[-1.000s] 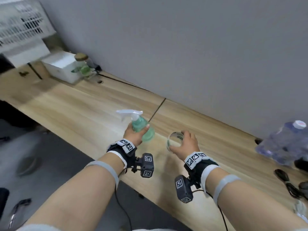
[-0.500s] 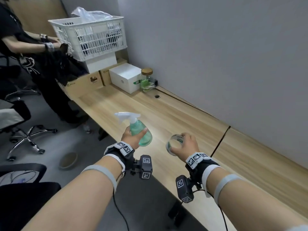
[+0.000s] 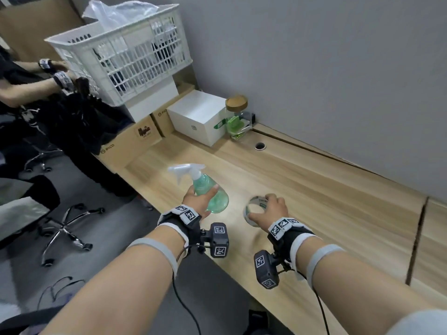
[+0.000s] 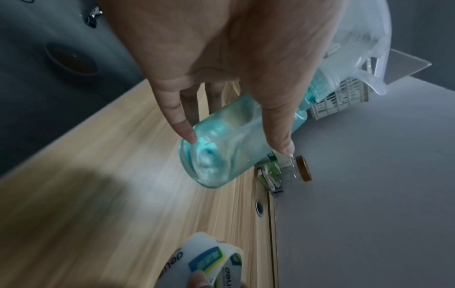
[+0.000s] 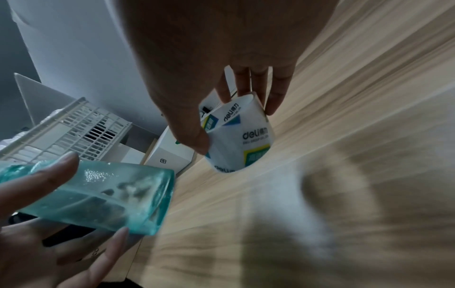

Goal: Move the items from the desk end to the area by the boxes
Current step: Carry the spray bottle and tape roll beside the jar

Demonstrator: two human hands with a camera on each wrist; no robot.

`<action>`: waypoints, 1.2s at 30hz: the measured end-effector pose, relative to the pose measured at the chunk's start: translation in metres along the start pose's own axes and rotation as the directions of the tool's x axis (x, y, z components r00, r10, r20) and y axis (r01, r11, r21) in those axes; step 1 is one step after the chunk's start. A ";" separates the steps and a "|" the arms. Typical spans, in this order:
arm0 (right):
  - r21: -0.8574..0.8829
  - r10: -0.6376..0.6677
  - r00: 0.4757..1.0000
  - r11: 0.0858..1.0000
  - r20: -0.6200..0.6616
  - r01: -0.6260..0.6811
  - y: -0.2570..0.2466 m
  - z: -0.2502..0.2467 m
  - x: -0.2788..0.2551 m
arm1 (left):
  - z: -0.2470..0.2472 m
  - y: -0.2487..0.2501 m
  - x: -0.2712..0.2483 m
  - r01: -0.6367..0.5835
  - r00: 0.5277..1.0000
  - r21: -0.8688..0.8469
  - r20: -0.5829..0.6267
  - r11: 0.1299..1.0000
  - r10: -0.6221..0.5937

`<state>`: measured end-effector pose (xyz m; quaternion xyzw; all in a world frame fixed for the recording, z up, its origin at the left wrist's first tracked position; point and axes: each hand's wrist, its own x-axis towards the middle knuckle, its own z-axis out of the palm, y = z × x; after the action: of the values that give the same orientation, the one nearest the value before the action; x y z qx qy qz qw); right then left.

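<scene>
My left hand [image 3: 196,199] grips a teal spray bottle [image 3: 212,194] with a white trigger head, held above the wooden desk [image 3: 338,213]. In the left wrist view the bottle [image 4: 234,144] lies between thumb and fingers, base toward the camera. My right hand [image 3: 268,211] holds a roll of clear tape [image 3: 256,209] with a white printed core, also off the desk. The right wrist view shows the tape roll [image 5: 241,140] pinched between thumb and fingers. The white box [image 3: 198,117] and cardboard boxes [image 3: 135,139] stand ahead at the desk's far left.
A glass jar with a cork lid [image 3: 238,119] stands beside the white box against the wall. A white plastic basket [image 3: 125,59] sits on the boxes. Another person [image 3: 36,93] stands at the left; an office chair [image 3: 63,226] is on the floor. A cable hole [image 3: 260,146] is in the desk.
The view has swung left along the desk, bringing the boxes, basket and jar closer. Both hands keep carrying the spray bottle and tape roll; the water bottle at the right is out of view.
</scene>
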<state>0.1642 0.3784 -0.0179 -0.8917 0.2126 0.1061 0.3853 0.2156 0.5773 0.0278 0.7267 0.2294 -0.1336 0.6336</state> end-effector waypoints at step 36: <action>-0.090 0.373 0.837 0.893 -0.400 -0.441 -0.115 0.033 0.332 | 0.094 0.065 0.410 -0.130 0.985 0.510 0.164 0.850 0.053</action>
<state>0.5105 0.3740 -0.0838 -0.8602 0.4565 0.0335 0.2248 0.6097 0.5465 -0.1302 0.8690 0.1037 -0.2119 0.4350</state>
